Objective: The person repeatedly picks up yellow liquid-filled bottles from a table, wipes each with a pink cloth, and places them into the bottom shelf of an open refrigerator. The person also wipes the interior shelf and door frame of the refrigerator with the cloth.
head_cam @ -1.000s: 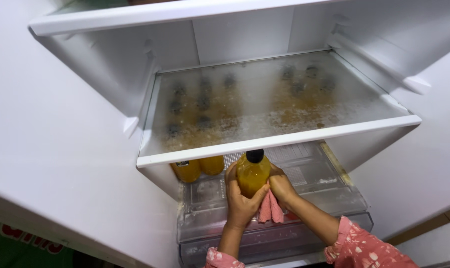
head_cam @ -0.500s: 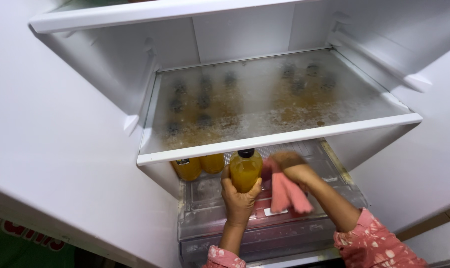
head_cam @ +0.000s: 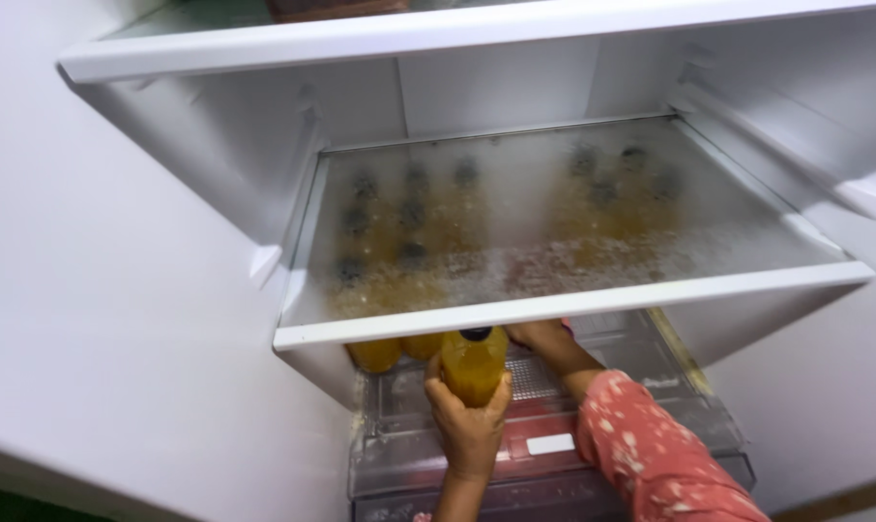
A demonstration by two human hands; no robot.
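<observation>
I look down into an open white fridge. My left hand [head_cam: 469,423] is closed around a bottle of orange-yellow liquid with a black cap [head_cam: 473,362], holding it just under the front edge of the fogged glass shelf [head_cam: 573,307]. My right hand [head_cam: 544,340] reaches in beside it under the shelf; its fingers are hidden, so what it holds is unclear. Two more orange bottles [head_cam: 397,350] stand to the left under the shelf. Several dark-capped bottles show blurred through the glass.
A clear plastic drawer [head_cam: 554,454] sits below the hands. The white fridge door [head_cam: 119,319] stands open on the left. Another white shelf [head_cam: 457,39] runs across above. The fridge's right wall has shelf rails [head_cam: 796,116].
The left hand has pushed the bottle further in under the shelf. The right hand, with a pink cloth a moment ago, has gone in under the shelf and the cloth is out of sight.
</observation>
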